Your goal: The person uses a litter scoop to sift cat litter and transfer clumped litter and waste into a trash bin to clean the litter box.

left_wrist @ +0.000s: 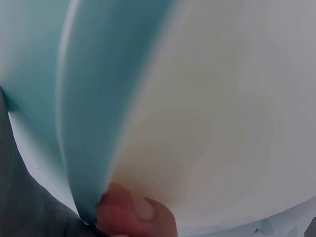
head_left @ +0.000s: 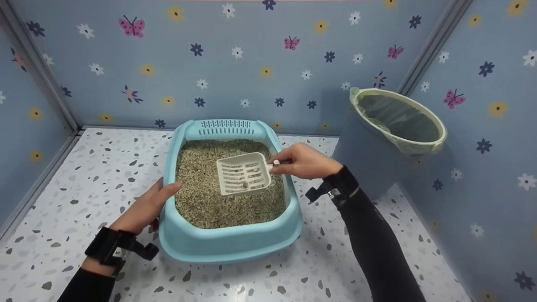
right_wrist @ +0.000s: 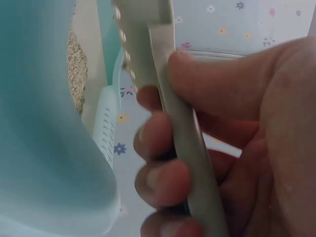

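A light blue litter box (head_left: pixel 235 243) with a raised, slotted back stands on the floor, filled with tan-brown pellet litter (head_left: pixel 201 205). On its left rim rests my left hand (head_left: pixel 147 205), thumb over the top edge; the left wrist view shows fingertips (left_wrist: pixel 143 210) curled at the wall's underside. My right hand (head_left: pixel 308 161) grips the handle of a cream slotted litter scoop (head_left: pixel 243 178), fingers wrapped round it in the right wrist view (right_wrist: pixel 185 133). The scoop's head is over the litter, with a small brown clump (head_left: pixel 245 184) on its slots.
At the right stands a tall bin (head_left: pixel 369 159) with a cream rim and a thin bag lining it. Blue panels (head_left: pixel 251 67) with flowers and butterflies close in the back and sides. The floor (head_left: pixel 54 209) is white with grey specks.
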A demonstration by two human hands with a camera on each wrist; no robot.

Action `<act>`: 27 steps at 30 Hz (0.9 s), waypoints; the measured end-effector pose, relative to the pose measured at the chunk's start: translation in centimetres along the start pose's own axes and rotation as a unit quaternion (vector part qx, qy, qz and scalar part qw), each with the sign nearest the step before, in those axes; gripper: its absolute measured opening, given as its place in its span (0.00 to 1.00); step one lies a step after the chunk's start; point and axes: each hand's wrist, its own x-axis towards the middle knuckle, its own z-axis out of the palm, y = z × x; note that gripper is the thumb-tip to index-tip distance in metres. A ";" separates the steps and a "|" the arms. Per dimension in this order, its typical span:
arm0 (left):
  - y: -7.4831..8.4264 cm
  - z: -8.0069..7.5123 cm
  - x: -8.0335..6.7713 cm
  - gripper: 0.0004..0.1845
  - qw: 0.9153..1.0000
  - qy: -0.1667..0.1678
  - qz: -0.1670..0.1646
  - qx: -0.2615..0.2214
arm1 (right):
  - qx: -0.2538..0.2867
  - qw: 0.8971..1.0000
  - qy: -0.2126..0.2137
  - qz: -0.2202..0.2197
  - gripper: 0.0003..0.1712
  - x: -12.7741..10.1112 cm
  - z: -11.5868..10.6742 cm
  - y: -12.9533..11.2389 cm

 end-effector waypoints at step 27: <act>0.1 0.0 -0.2 0.51 1.000 0.001 0.011 0.000 | -0.045 0.991 0.098 0.075 0.15 -4.7 -7.1 -1.4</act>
